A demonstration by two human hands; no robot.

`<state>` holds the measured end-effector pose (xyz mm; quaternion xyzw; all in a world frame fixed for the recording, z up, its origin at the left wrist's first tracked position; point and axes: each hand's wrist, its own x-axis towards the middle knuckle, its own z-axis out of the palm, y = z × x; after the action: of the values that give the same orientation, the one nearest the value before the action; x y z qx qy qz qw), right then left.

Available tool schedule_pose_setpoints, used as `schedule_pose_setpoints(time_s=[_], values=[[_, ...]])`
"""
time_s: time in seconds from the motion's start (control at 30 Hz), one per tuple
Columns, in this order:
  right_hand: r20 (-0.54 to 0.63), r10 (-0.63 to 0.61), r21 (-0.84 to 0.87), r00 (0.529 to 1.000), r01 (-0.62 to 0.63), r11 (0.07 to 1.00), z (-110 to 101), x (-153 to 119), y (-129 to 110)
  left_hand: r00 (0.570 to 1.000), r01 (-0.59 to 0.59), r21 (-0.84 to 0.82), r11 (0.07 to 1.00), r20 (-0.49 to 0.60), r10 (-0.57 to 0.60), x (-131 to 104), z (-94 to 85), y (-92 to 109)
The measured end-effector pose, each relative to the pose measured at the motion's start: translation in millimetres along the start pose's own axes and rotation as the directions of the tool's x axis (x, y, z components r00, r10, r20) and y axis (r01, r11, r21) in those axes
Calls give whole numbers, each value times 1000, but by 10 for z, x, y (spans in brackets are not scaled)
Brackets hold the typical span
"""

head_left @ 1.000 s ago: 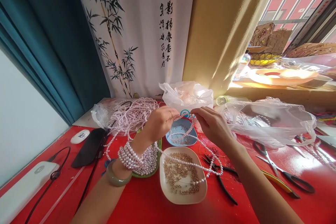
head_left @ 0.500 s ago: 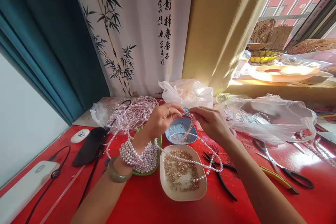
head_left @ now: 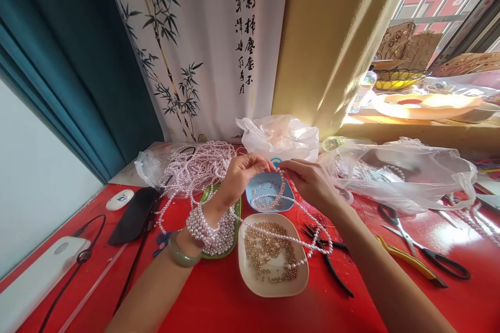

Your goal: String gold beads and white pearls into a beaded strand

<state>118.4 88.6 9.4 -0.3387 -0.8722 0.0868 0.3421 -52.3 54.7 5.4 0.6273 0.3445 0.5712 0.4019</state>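
My left hand (head_left: 242,178) and my right hand (head_left: 308,179) meet above a blue dish (head_left: 269,207), fingertips nearly touching. Each pinches an end section of a thin pink bead strand (head_left: 283,187), which hangs down and loops over the dishes. A cream dish (head_left: 274,291) below holds small gold beads (head_left: 269,252). Loose pink pearls (head_left: 222,237) fill a green dish (head_left: 239,223) beside my left wrist, which wears pearl strands and a jade bangle (head_left: 180,254). The tiny piece between my fingertips is too small to make out.
A heap of pink strands (head_left: 201,164) lies at the back left, near a black phone (head_left: 133,216) and a white power bank (head_left: 47,276). Plastic bags (head_left: 279,135) stand behind. On the right are scissors (head_left: 414,239), yellow-handled pliers (head_left: 410,260) and black-handled pliers (head_left: 332,270).
My left hand has turned slightly and its wrist has shifted right, uncovering more of the blue scissors handles. Both hands still pinch the strand; the view has shifted slightly.
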Motion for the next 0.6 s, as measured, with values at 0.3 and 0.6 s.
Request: schedule_pose_setpoints(time_s=[0.3,0.6], values=[[78,-28,-44,997,31,999,-63,3,-54,993,103,-160,982,72,-93,26,-12,-28],[19,-258,-505,966,232,831,-250,-5,-235,950,306,-181,935,117,-288,42,-95,-45]])
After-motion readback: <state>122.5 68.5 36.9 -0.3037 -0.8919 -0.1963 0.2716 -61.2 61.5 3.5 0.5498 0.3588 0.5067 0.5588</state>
